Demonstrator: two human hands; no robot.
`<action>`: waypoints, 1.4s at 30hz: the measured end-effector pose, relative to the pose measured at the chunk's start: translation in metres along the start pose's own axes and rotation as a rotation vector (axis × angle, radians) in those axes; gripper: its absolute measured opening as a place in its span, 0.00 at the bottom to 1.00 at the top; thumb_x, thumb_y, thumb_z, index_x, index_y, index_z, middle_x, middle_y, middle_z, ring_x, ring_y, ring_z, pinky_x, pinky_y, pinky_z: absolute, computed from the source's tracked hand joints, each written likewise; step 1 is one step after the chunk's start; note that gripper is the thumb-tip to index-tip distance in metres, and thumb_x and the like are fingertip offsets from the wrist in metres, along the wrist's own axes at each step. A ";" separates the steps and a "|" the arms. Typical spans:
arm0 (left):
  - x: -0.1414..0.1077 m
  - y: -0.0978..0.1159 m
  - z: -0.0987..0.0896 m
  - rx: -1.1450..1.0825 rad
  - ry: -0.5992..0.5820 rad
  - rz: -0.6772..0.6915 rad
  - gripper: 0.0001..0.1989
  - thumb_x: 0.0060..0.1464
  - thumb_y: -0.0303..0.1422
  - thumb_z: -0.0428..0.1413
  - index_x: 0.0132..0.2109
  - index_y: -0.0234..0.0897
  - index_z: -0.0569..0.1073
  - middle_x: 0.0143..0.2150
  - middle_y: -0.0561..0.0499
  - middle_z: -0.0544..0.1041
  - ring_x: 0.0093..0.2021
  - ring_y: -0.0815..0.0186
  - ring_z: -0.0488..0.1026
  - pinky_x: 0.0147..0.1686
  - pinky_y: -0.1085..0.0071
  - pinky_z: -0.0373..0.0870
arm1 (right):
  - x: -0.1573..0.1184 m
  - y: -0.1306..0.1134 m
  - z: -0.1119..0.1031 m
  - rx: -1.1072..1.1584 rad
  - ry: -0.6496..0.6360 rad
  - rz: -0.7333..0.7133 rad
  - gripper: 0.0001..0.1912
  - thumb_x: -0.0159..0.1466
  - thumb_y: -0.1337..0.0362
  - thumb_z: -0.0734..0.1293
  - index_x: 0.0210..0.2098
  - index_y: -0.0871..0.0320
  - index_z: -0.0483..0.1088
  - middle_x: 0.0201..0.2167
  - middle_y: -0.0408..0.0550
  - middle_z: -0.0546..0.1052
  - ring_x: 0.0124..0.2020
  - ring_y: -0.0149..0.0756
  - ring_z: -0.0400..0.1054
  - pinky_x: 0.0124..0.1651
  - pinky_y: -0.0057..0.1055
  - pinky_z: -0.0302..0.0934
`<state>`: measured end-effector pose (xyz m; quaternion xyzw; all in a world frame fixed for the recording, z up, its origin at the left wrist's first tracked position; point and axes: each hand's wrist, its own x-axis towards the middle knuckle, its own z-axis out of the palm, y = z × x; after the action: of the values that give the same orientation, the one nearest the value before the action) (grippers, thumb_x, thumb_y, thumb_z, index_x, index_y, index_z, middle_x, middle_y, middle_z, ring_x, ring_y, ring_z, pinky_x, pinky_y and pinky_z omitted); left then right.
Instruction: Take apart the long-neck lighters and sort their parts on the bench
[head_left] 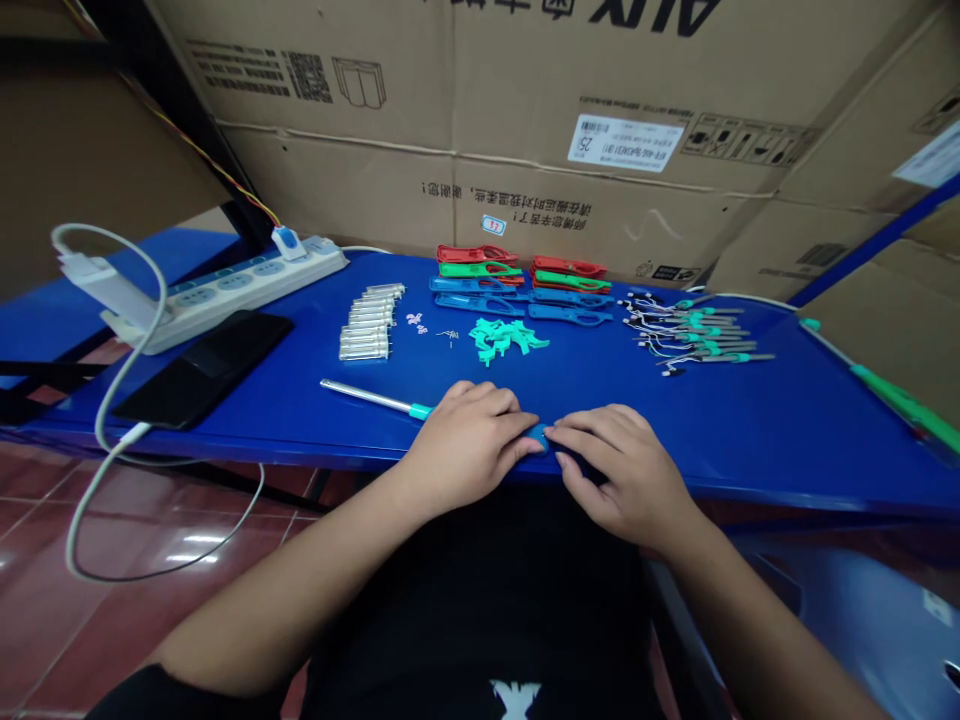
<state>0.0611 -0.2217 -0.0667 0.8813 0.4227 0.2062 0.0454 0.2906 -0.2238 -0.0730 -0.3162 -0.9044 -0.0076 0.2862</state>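
The left hand (469, 447) and the right hand (622, 472) sit close together at the front of a blue table (675, 445). The fingers of both hands curl down and come together at a small blue piece (538, 434). The fingertips touch it from both sides, but I cannot tell how hard they pinch it. A thin metal rod (367, 397) with a teal end goes in under the left hand.

Farther back lie red, green and blue plastic clips (480, 269), a neat stack of metal tubes (367, 325), a heap of teal plastic bits (506, 338) and a bunch of thin sticks with wires (697, 335). On the left, a white power strip (240, 290) sits just beside a black phone (202, 365). A big cardboard box (450, 100) stands behind the table.
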 end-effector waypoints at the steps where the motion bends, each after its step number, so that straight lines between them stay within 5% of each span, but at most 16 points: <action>1: 0.000 0.000 0.000 0.006 0.003 0.003 0.18 0.68 0.43 0.50 0.53 0.40 0.77 0.42 0.48 0.76 0.43 0.60 0.70 0.44 0.61 0.60 | 0.000 0.000 0.001 -0.010 -0.007 -0.003 0.13 0.65 0.70 0.66 0.49 0.57 0.73 0.45 0.50 0.79 0.43 0.40 0.71 0.50 0.43 0.60; 26: -0.003 0.005 0.000 0.034 -0.022 -0.013 0.18 0.67 0.43 0.52 0.56 0.39 0.75 0.43 0.47 0.76 0.44 0.57 0.70 0.44 0.59 0.63 | 0.002 -0.004 0.003 -0.176 -0.073 -0.025 0.15 0.67 0.68 0.64 0.50 0.54 0.76 0.41 0.48 0.81 0.41 0.41 0.70 0.50 0.45 0.60; 30: -0.005 0.006 0.002 0.017 -0.004 -0.037 0.17 0.67 0.42 0.52 0.55 0.39 0.76 0.43 0.47 0.76 0.44 0.57 0.71 0.44 0.58 0.65 | -0.002 -0.003 -0.003 -0.133 -0.113 0.014 0.18 0.66 0.67 0.65 0.55 0.52 0.74 0.46 0.49 0.80 0.45 0.42 0.72 0.53 0.47 0.61; 33: -0.004 0.005 0.004 -0.012 0.014 -0.021 0.17 0.66 0.42 0.53 0.55 0.40 0.76 0.44 0.47 0.76 0.44 0.57 0.71 0.45 0.57 0.66 | -0.025 0.037 -0.033 -0.126 -0.020 0.163 0.21 0.65 0.65 0.67 0.58 0.51 0.73 0.49 0.50 0.80 0.48 0.42 0.73 0.53 0.43 0.64; 34: -0.003 0.005 0.004 -0.021 0.020 -0.015 0.17 0.66 0.42 0.53 0.55 0.40 0.76 0.44 0.47 0.76 0.44 0.57 0.71 0.45 0.57 0.66 | -0.038 0.059 -0.049 -0.188 0.108 0.260 0.18 0.65 0.65 0.67 0.54 0.52 0.76 0.46 0.52 0.81 0.45 0.42 0.75 0.49 0.42 0.66; 38: -0.001 0.004 0.006 -0.018 0.039 -0.023 0.17 0.66 0.42 0.53 0.54 0.39 0.76 0.45 0.46 0.77 0.44 0.57 0.72 0.45 0.57 0.66 | -0.107 0.156 -0.120 -0.585 0.415 0.945 0.08 0.53 0.62 0.74 0.31 0.61 0.83 0.27 0.62 0.79 0.30 0.49 0.73 0.28 0.44 0.57; 39: -0.001 0.004 0.006 -0.010 0.041 -0.027 0.17 0.66 0.42 0.53 0.54 0.39 0.76 0.45 0.46 0.77 0.45 0.57 0.72 0.45 0.57 0.66 | -0.124 0.176 -0.134 -0.660 0.470 1.146 0.07 0.48 0.63 0.77 0.24 0.61 0.82 0.19 0.60 0.74 0.25 0.49 0.71 0.25 0.44 0.51; 42: -0.002 0.004 0.007 0.000 0.043 -0.025 0.17 0.66 0.42 0.53 0.54 0.39 0.76 0.45 0.46 0.77 0.45 0.57 0.72 0.45 0.56 0.66 | -0.162 0.217 -0.157 -0.685 0.551 1.293 0.13 0.36 0.68 0.79 0.07 0.58 0.72 0.06 0.44 0.52 0.19 0.46 0.64 0.25 0.43 0.41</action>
<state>0.0659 -0.2249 -0.0724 0.8713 0.4346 0.2244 0.0387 0.5991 -0.1722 -0.0626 -0.8378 -0.3843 -0.1963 0.3345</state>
